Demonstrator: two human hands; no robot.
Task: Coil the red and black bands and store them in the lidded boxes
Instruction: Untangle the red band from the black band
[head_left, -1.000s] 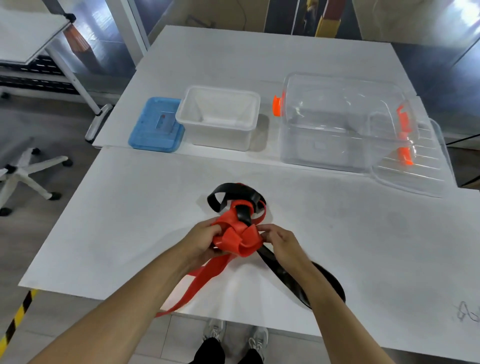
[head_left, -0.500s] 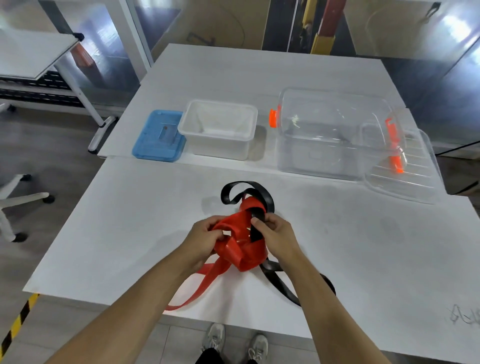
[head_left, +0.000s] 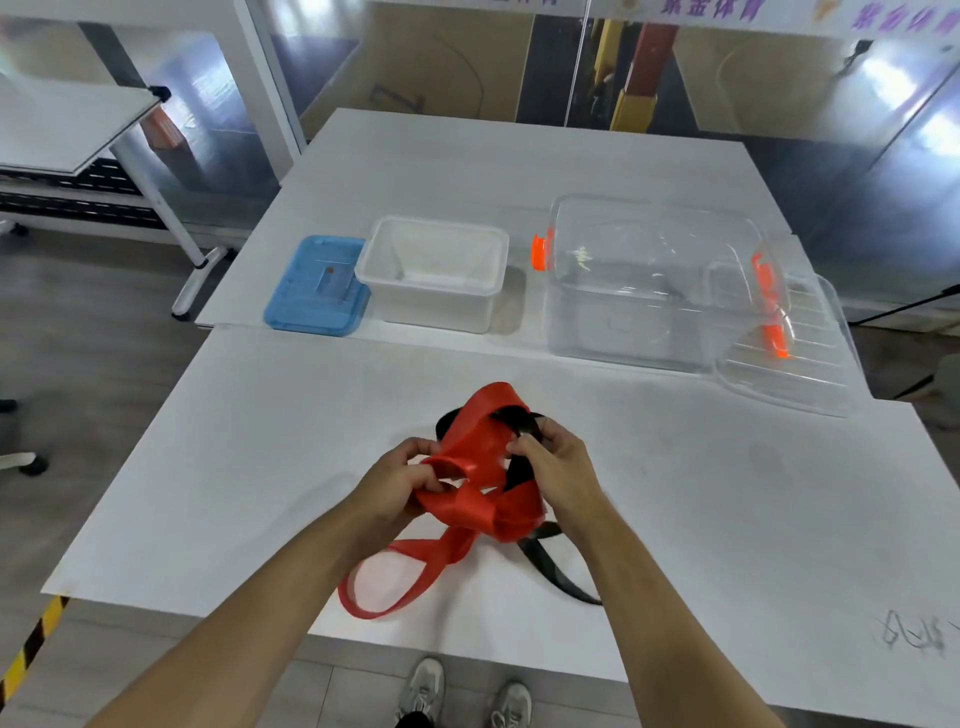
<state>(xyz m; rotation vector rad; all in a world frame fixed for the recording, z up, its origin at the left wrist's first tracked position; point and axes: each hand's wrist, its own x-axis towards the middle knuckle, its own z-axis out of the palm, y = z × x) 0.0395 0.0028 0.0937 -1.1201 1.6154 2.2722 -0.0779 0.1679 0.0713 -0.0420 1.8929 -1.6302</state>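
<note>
A red band (head_left: 480, 441) and a black band (head_left: 519, 470) are tangled together just above the white table (head_left: 260, 467), near its front. My left hand (head_left: 397, 486) grips the red band on the left side of the tangle. My right hand (head_left: 558, 467) pinches the red band together with the black one on the right. One red loop trails toward the front edge, and a black end runs out under my right forearm. Behind stand a small white box (head_left: 434, 283), open, and a large clear box (head_left: 654, 286), open, with orange latches.
A blue lid (head_left: 317, 286) lies flat left of the white box. A clear lid (head_left: 795, 358) leans at the clear box's right side. A second table (head_left: 493, 166) joins at the back. Another table's legs stand to the far left. My shoes show below the front edge.
The tangle has been lifted and a red loop now arches up at the back over the black band. My right hand moved up to the top right. More of the trailing red band lies on the table.
</note>
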